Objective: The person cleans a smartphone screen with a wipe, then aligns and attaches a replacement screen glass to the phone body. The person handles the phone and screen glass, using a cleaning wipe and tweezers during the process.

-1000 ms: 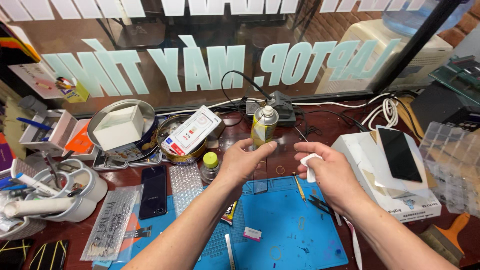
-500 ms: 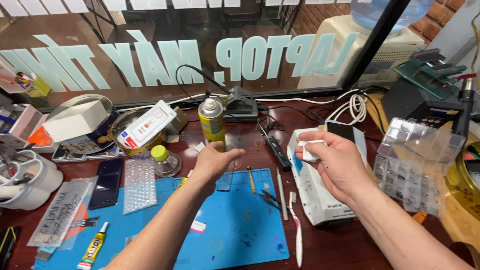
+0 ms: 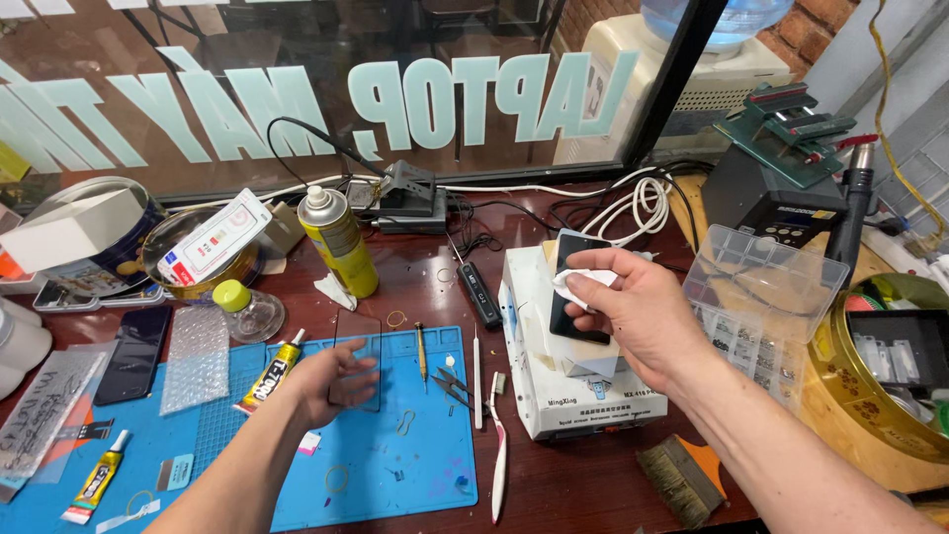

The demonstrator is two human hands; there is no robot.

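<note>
Right hand (image 3: 633, 316), centre-right of frame, pinches a small white wipe (image 3: 583, 284) between thumb and fingers and presses it on a dark phone (image 3: 576, 297) lying on top of a white box-shaped machine (image 3: 583, 396). Left hand (image 3: 326, 381), lower centre-left, grips a thin clear glass panel (image 3: 358, 346) by its edge, tilted up over the blue work mat (image 3: 297, 465); the two hands are well apart. Risk, as a judgement: the glass is held by one edge only, so it could slip or crack against the mat, or get scratched by the tweezers (image 3: 453, 384) and screwdriver (image 3: 421, 348) lying just beside it. The phone sits loose on the machine, so hard wiping could push it off the edge. The yellow spray can (image 3: 339, 242), upper centre-left, stands near the left arm's path and could get knocked over. Containers: a clear plastic compartment box (image 3: 761, 297), right of frame, lid up, holds small parts too tiny to tell. A gold round tin (image 3: 870, 396) at the far right holds a black tray with white pieces. A round tin (image 3: 198, 259), upper left, holds a flat white-red packet. A small round bottle with a yellow-green cap (image 3: 242, 309) looks near empty.
</note>
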